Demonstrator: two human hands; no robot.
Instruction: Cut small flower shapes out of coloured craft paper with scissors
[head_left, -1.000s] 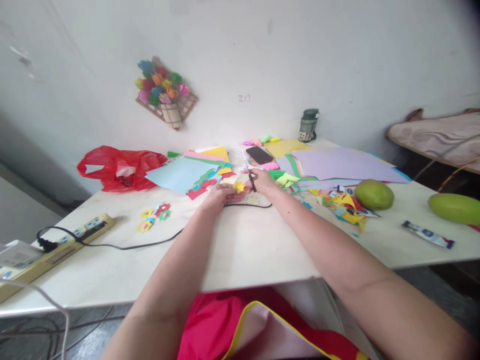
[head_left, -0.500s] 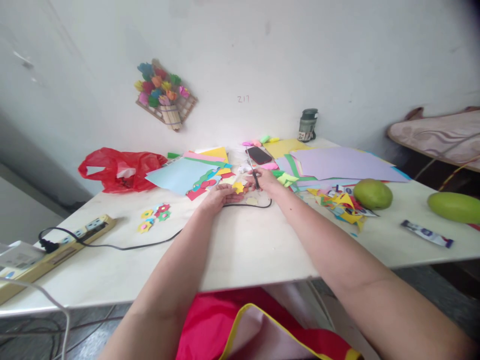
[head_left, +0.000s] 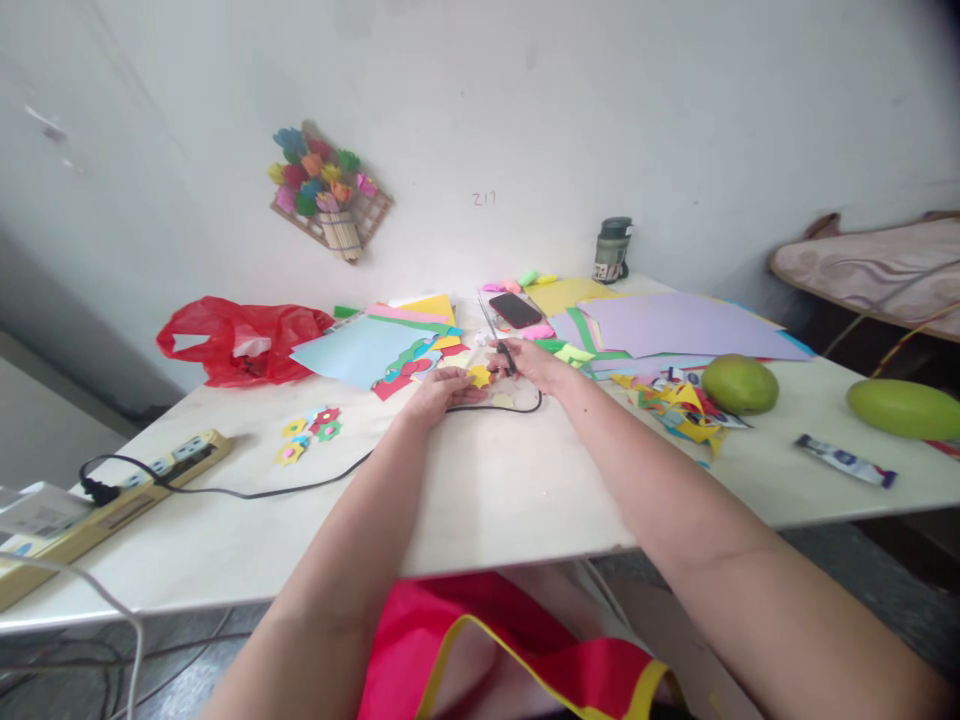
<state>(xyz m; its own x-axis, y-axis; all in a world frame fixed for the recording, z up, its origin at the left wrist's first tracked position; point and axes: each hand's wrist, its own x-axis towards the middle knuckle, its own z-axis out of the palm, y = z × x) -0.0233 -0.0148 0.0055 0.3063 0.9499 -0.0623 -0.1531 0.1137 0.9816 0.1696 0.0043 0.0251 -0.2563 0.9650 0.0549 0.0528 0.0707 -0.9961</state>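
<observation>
Near the middle of the table, my left hand [head_left: 444, 392] pinches a small yellow paper flower [head_left: 480, 377] at its fingertips. Opposite it, my right hand [head_left: 536, 365] grips a pair of scissors [head_left: 507, 355] by the dark handles. The blades point up and away towards the wall, beside the flower rather than on it. Scraps of coloured paper [head_left: 409, 372] lie just beyond my left hand. Further left rest several finished-looking paper flowers [head_left: 325, 418] in red, green, yellow and blue.
A black cord [head_left: 262, 497] runs from a power strip [head_left: 169, 475] under my hands. Around stand or lie a red plastic bag [head_left: 281, 340], a phone [head_left: 515, 310], purple paper sheets [head_left: 675, 325], a paper scrap pile [head_left: 686, 410], green fruit [head_left: 740, 385], a tube [head_left: 846, 460] and a bottle [head_left: 613, 250].
The scissors have tilted slightly, their blades leaning more to the left. My left hand still holds the yellow paper flower in nearly the same place.
</observation>
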